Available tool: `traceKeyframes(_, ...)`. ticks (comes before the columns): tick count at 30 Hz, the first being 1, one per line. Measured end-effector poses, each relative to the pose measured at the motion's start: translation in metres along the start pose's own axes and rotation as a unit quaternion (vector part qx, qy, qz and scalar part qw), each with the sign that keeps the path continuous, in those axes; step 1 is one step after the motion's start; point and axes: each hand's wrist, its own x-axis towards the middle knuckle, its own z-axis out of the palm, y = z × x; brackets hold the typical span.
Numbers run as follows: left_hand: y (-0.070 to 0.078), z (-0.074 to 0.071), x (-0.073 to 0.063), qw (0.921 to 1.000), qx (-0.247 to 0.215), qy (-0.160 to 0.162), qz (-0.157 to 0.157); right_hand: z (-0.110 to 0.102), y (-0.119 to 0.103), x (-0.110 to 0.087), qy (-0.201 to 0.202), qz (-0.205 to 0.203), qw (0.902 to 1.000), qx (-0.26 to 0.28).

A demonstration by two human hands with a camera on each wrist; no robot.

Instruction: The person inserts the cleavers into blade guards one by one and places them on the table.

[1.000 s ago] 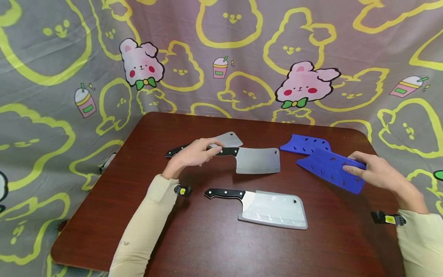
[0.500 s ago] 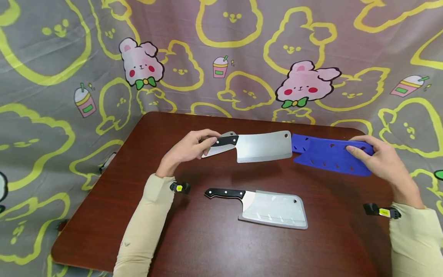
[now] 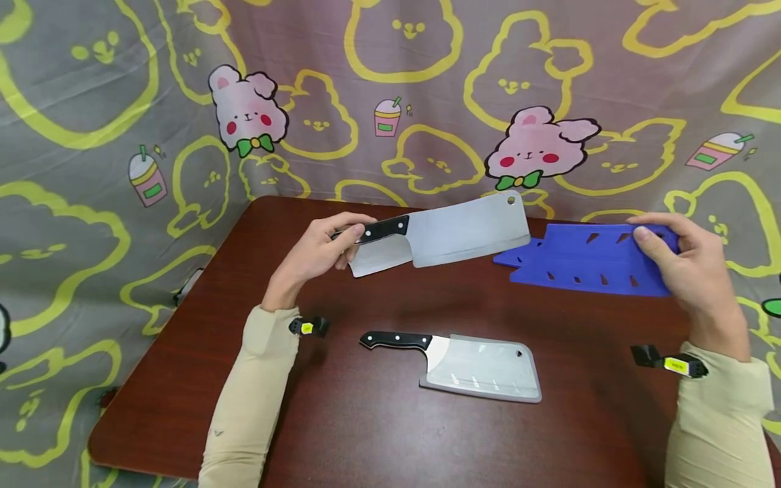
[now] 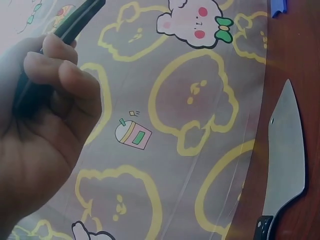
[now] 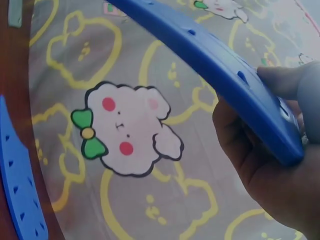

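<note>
My left hand [image 3: 320, 251] grips the black handle of a cleaver [image 3: 466, 229], held above the table with its broad blade pointing right and tilted slightly up. In the left wrist view the fingers [image 4: 75, 80] curl round that dark handle. A blue blade sheath [image 3: 601, 261] with small triangular holes is pinched at its right end between the thumb and fingers of my right hand [image 3: 702, 264]. Its left end faces the cleaver's tip, with a gap between them. The right wrist view shows the sheath [image 5: 220, 75] edge-on in the hand.
Behind the held cleaver, a second cleaver [image 3: 378, 261] lies on the brown table [image 3: 342, 420], partly hidden. Another blue sheath [image 3: 518, 255] lies behind the held one. Nearer me lies a cleaver in a translucent sheath [image 3: 485, 369]. A patterned curtain [image 3: 427, 41] hangs behind the table.
My left hand has lifted the cleaver from near the table, its tip rising. My right hand has raised the blue sheath and turned it more level and toward the cleaver.
</note>
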Motion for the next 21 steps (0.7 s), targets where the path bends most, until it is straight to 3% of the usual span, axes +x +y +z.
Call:
traceKeyframes(6,-0.003,-0.003,0.001,0.9989,-0.045,0.01,0.011,0.005,-0.002,0.002,0.001,-0.007,0.9943,0.106)
traceKeyframes(10,-0.005,-0.004,0.001,0.9977,-0.064,0.012,0.019,0.009,-0.002,0.005,0.004,-0.019,0.9816,0.19)
traceKeyframes(14,-0.007,-0.005,0.0,0.997,-0.074,0.015,0.016,0.012,-0.004,0.006,0.0,-0.028,0.9771,0.211)
traceKeyframes(21,-0.011,-0.005,0.001,0.9961,-0.086,0.011,0.016,0.013,-0.005,0.002,-0.019,-0.03,0.9606,0.276)
